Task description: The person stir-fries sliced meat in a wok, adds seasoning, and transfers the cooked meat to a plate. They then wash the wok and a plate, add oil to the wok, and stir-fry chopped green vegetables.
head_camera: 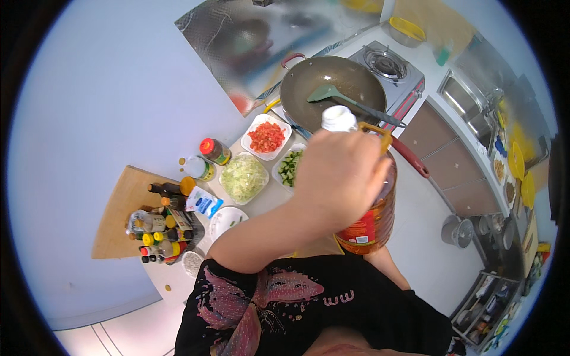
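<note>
My left hand (340, 175) is closed at the upper part of a large clear plastic bottle of amber cooking oil (383, 218), beside its yellow handle (376, 130). A white bottle top (339, 118) shows above the fingers. My right hand (374, 256) is at the bottle's base, its fingers hidden behind it. Beyond stands a wok (307, 80), a green spatula (327, 92) resting inside. Left of the bottle are white dishes of chopped red vegetable (266, 137), chopped green vegetable (289, 168), partly covered by my left hand, and shredded pale-green vegetable (244, 178).
Seasoning bottles (167, 242) and a red-lidded jar (215, 150) stand at left, near a white plate (227, 221) and a bowl (193, 264). The wok's red handle (409, 158) juts right. A gas stove (409, 84) and a sink (461, 95) lie beyond.
</note>
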`<state>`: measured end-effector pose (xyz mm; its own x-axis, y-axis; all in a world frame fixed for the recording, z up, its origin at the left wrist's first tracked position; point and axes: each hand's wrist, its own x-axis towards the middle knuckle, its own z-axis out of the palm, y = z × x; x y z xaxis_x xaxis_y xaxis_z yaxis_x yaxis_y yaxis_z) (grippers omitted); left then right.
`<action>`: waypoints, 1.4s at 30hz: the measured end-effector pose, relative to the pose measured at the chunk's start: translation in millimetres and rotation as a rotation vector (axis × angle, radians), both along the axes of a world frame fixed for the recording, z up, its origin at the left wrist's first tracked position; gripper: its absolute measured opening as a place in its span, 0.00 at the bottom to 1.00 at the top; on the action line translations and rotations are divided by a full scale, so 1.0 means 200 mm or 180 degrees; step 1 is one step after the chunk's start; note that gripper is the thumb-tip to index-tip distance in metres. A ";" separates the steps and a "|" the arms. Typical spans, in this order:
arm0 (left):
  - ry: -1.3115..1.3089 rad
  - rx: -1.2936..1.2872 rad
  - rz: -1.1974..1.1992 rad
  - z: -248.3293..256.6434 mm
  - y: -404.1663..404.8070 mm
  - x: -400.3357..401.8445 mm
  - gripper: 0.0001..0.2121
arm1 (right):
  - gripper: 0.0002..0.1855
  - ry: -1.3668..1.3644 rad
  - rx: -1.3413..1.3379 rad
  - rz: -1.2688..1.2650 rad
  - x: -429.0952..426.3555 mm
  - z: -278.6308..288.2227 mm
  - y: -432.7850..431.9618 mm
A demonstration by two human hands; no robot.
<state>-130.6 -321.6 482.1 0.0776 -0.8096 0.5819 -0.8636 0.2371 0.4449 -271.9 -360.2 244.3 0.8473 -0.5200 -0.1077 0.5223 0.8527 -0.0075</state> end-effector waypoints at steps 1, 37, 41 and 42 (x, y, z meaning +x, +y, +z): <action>-0.0018 -0.0066 -0.0074 -0.06 -0.04 -0.03 0.13 | 0.44 0.0083 0.0014 -0.0037 -0.03 -0.01 -0.02; 0.0594 0.0263 0.0020 -0.55 -0.41 0.01 0.17 | 0.42 0.1175 0.0148 -0.0256 -0.23 -0.11 -0.15; 0.0569 0.0236 0.0051 -0.54 -0.42 0.00 0.16 | 0.42 0.1183 0.0134 -0.0256 -0.23 -0.11 -0.16; 0.0581 0.0184 0.0023 -0.54 -0.42 0.00 0.16 | 0.42 0.1180 0.0131 -0.0267 -0.24 -0.11 -0.16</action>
<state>-131.3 -405.8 374.3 0.1836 -0.8402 0.5102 -0.7689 0.2006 0.6071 -319.2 -392.2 222.7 0.7016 -0.5748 -0.4211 0.5586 0.8106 -0.1758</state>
